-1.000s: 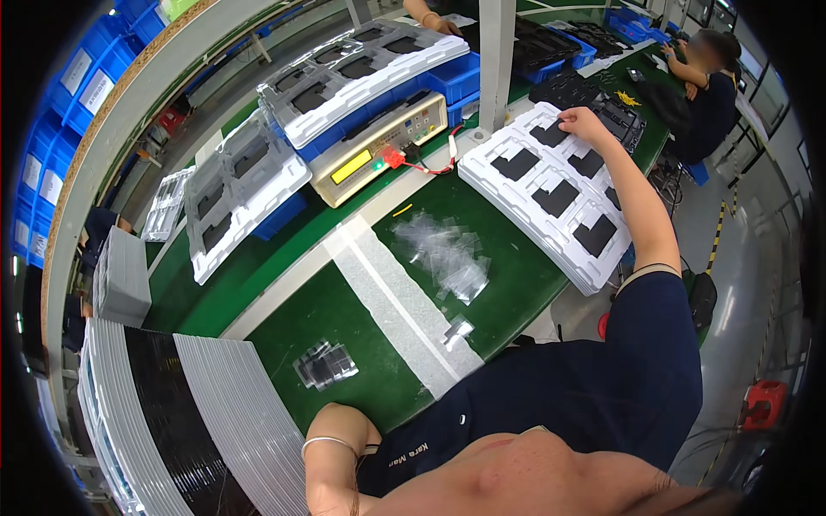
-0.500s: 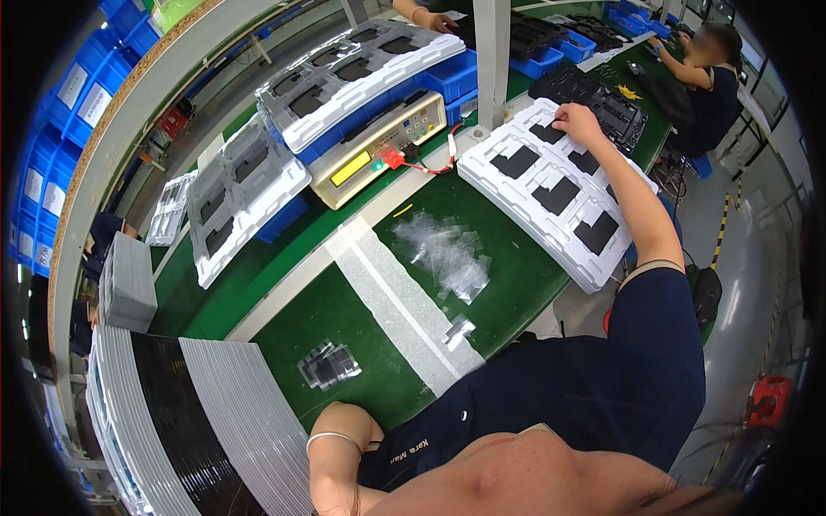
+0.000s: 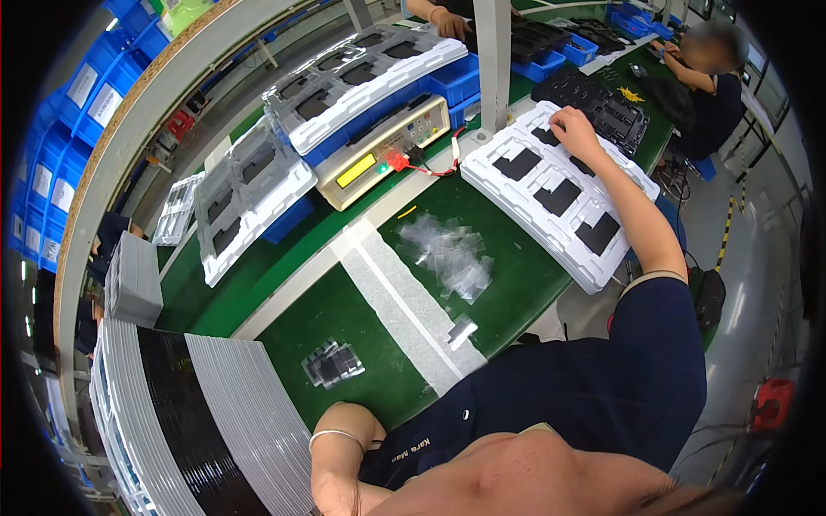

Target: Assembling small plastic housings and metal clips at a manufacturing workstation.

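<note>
My right hand (image 3: 575, 133) reaches over the far side of a white moulded tray (image 3: 525, 229), its fingers bent together at a pocket. A black flat piece (image 3: 544, 136) shows beside the fingertips; whether they grip it is hidden. More black flat pieces (image 3: 557, 197) lie in the other pockets, and the tray rests on a stack of similar trays. My left hand (image 3: 354, 420) is bent at the wrist by the table's near edge, its fingers out of sight. Closest to it is a small pile of clear and dark film pieces (image 3: 333, 365).
Loose clear film pieces (image 3: 449, 256) lie mid-table beside a pale tape strip (image 3: 391, 301). A meter (image 3: 379, 159) with a red-and-black lead stands behind, with filled trays (image 3: 370, 73) above it. Tall grey stacked trays (image 3: 232, 404) border the left. A post (image 3: 492, 69) rises at the back.
My right hand stays at the same tray pocket with only a slight shift of the fingers. The whole view has moved a little; the co-worker's hand at the back has shifted right.
</note>
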`<state>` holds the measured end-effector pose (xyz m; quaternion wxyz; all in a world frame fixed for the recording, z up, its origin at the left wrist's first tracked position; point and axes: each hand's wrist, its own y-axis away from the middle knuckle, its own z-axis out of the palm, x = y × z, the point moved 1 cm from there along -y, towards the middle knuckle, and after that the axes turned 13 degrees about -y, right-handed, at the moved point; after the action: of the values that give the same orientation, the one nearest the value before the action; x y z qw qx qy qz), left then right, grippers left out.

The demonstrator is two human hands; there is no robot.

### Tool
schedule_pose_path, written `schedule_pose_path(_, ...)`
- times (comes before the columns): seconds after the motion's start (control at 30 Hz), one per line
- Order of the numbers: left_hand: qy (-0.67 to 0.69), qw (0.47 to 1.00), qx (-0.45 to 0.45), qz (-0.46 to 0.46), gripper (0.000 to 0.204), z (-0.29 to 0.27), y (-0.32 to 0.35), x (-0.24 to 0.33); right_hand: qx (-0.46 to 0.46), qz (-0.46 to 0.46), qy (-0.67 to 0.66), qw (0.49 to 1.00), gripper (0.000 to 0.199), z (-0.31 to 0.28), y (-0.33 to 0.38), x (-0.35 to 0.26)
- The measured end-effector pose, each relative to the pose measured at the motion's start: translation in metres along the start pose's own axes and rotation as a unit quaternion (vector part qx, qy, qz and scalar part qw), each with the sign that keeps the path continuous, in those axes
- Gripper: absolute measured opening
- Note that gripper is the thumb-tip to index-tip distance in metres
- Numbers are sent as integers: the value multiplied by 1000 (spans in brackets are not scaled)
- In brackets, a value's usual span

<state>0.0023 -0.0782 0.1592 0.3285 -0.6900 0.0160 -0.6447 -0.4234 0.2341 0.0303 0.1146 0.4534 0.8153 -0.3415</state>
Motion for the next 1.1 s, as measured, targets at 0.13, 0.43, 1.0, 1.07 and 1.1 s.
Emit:
schedule_pose_path(0.13, -5, 1000, -1, 1, 21, 2, 0, 1, -110, 11, -292, 950, 16, 6, -12, -66)
schedule_pose_path(0.43, -20, 999, 19, 17, 22, 23, 6, 9, -141, -133, -215, 957, 39, 38, -86, -234)
schedule_pose_path(1.0, -499, 837, -48, 222, 22, 16, 23, 44, -320, -128, 155, 926, 47, 37, -168, -267)
schedule_pose_path(1.07, -504, 832, -60, 221, 22, 16, 25, 45, -298, -207, 195, 911, 42, 38, -173, -260)
schedule_pose_path(1.1, -506, 832, -58, 221, 22, 18, 26, 45, -287, -250, 214, 900, 39, 39, -173, -263)
